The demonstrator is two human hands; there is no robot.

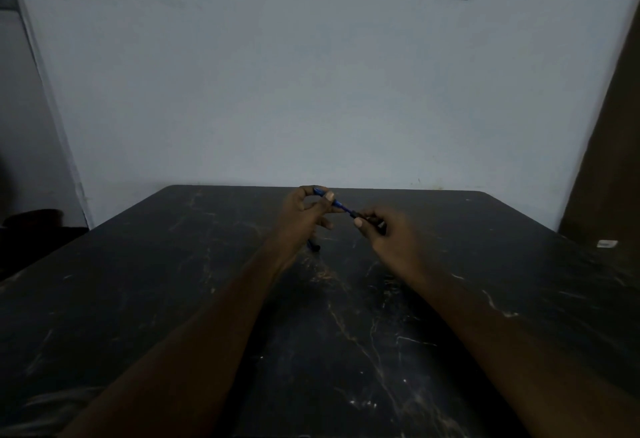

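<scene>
The left hand (304, 211) pinches the blue pen (337, 205) with curled fingers. The right hand (384, 230) grips its dark end (372, 220) above the table (173, 299).

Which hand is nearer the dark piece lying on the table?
Left. The left hand is close over the dark piece; the right hand is farther right. Both grip the blue pen.
</scene>
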